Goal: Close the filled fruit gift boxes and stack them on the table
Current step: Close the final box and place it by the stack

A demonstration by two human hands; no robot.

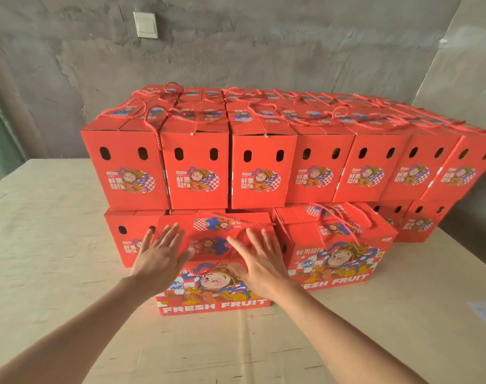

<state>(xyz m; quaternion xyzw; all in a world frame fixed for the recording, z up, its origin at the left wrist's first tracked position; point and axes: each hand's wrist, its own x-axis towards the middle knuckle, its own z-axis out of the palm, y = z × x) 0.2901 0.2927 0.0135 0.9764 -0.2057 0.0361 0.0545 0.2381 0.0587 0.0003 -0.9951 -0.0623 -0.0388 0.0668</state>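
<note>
A red fruit gift box (212,303) marked FRESH FRUIT stands closed on the table right before me, its rope handle lying on top. My left hand (160,257) reaches over its left top edge with fingers spread and straight. My right hand (260,261) lies spread over the box's right top, near the handle. Neither hand grips anything. A second closed box (336,253) stands to the right, turned slightly. Behind both rises a two-layer stack of red gift boxes (264,167) with rope handles on top.
The pale wooden table (56,245) has bare surface to the left and in front of the boxes. A sheet of paper (485,314) lies at the right edge. A grey concrete wall with a light switch (145,24) stands behind the stack.
</note>
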